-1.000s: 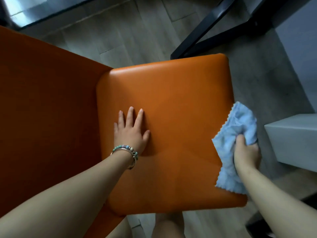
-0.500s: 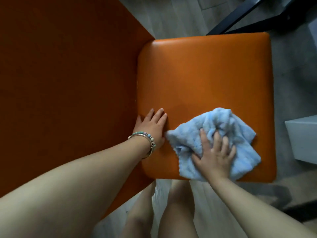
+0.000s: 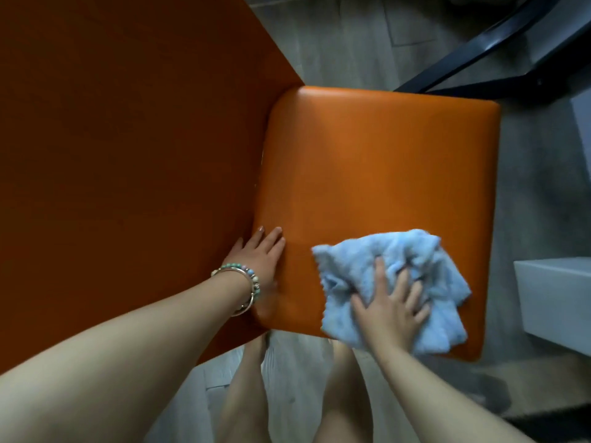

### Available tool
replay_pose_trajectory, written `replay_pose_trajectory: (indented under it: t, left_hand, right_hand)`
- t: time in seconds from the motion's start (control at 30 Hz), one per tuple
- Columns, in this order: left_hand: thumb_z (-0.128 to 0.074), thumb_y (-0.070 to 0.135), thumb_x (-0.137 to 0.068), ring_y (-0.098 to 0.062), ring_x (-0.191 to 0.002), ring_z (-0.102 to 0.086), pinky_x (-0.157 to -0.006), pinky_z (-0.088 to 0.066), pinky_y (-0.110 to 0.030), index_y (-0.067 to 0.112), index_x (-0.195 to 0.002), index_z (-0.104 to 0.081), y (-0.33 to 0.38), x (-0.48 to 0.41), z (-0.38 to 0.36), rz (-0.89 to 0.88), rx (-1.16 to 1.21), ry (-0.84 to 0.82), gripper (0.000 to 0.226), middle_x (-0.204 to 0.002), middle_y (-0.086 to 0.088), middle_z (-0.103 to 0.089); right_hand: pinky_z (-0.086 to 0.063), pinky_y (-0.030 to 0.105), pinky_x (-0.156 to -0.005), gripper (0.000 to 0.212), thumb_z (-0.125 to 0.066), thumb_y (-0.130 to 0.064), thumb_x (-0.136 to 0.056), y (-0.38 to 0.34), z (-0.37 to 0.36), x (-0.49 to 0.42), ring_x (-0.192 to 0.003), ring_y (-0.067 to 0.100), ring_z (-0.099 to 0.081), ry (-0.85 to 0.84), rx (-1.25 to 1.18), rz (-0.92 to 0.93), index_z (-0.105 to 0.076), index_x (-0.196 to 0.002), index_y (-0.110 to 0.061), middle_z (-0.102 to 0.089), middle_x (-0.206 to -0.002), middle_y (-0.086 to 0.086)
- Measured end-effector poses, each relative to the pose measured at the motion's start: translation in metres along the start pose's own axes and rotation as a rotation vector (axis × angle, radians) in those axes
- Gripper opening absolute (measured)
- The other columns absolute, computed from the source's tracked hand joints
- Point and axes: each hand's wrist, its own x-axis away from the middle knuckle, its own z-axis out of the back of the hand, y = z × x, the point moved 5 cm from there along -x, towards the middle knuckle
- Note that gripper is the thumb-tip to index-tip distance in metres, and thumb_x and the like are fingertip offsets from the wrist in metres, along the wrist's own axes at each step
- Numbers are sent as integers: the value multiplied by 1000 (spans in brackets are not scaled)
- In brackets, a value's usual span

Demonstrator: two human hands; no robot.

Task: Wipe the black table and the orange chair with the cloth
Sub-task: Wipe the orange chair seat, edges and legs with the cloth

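Cloth (image 3: 415,257) is now lying bunched on the orange chair (image 3: 377,167), at the near part of its seat, having come in from the seat's right edge a second ago. The right hand (image 3: 388,314) is pressing it down with fingers spread flat; the left hand (image 3: 260,254), also flat, is bracing the seat beside the backrest. Seat wiping appears to be getting under way.

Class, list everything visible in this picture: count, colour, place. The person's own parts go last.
orange chair: one, orange, backrest left, seat centre.
cloth: one, light blue, crumpled on the seat's near right part.
table frame: one, black, top right.
box: one, pale grey, right edge.
floor: one, grey planks, around the chair.
bracelet: one, multicoloured beads, left wrist.
left hand: one, flat on the seat by the backrest.
right hand: one, fingers spread, pressing the cloth.
legs: two, bare, bottom centre.
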Motion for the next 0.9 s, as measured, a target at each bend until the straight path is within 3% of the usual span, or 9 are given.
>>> replay_pose_trajectory:
  t: [0.1, 0.17, 0.2, 0.33, 0.4, 0.5, 0.67, 0.73, 0.9]
  left_hand:
    - [-47, 34, -93, -19, -146, 9, -118, -9, -42, 25, -150, 3, -1, 3, -3, 25, 64, 47, 76, -157, 9, 16]
    - [-47, 34, -94, -19, -146, 9, -118, -12, -42, 26, -150, 3, 2, 4, -7, 71, 136, 63, 76, -157, 10, 16]
    - [-47, 34, -94, -19, -146, 10, -118, -13, -41, 27, -150, 3, 4, 3, -9, 99, 173, 64, 76, -156, 10, 16]
    - [-47, 35, -95, -19, -145, 10, -118, -16, -41, 26, -150, 3, 12, 2, -12, 175, 301, 73, 75, -156, 12, 16]
    - [-46, 34, -95, -19, -145, 10, -118, -17, -40, 25, -150, 1, 14, 1, -10, 174, 316, 82, 73, -157, 11, 16]
    - [-45, 32, -96, -18, -145, 10, -118, -17, -37, 25, -150, 3, 10, 2, -9, 147, 305, 100, 73, -156, 10, 16]
    - [-46, 26, -95, -14, -145, 8, -118, -13, -29, 24, -150, -1, -2, 3, -17, 64, 349, 179, 71, -157, 10, 11]
    - [-45, 23, -96, -12, -145, 6, -116, -9, -26, 25, -150, -5, -7, 4, -17, 49, 408, 217, 68, -157, 11, 8]
    - [-45, 16, -94, -16, -143, -18, -113, -25, -32, 25, -150, -11, -14, 4, -14, 143, 610, 325, 66, -158, 6, -9]
  right_hand:
    - [-23, 53, -96, 73, -42, -59, -60, -7, -4, -10, -122, 35, -36, -31, 184, 582, -40, -130, -37, -41, -135, 7]
    - [-21, 52, -100, 72, -41, -57, -64, 5, 17, -46, -128, 32, -31, 25, 269, 776, -36, -134, -40, -41, -140, 5]
    - [-18, 51, -105, 72, -45, -55, -72, 14, 31, -72, -134, 31, -25, 55, 296, 719, -30, -140, -41, -36, -147, 5]
    - [-12, 56, -110, 69, -52, -50, -86, 47, 77, -145, -141, 35, -11, 105, -60, -111, -22, -147, -39, -11, -157, 6]
    - [-12, 57, -109, 70, -55, -49, -85, 30, 71, -132, -141, 36, -11, 83, -64, -116, -24, -147, -36, -13, -157, 9]
    - [-20, 60, -106, 78, -69, -48, -69, -5, 28, -75, -134, 40, -30, 42, 92, 305, -40, -140, -36, -35, -148, 12]
    - [-22, 53, -99, 68, -40, -58, -62, -34, -2, -42, -125, 34, -32, -17, 270, 995, -40, -128, -40, -36, -138, 2]
    - [-24, 53, -102, 69, -38, -57, -64, -48, 15, -78, -127, 33, -29, 67, 329, 1081, -37, -131, -41, -38, -141, 4]
    - [-9, 54, -111, 65, -49, -51, -85, -79, 61, -159, -143, 29, -7, 76, 60, 228, -22, -144, -45, -9, -158, -1]
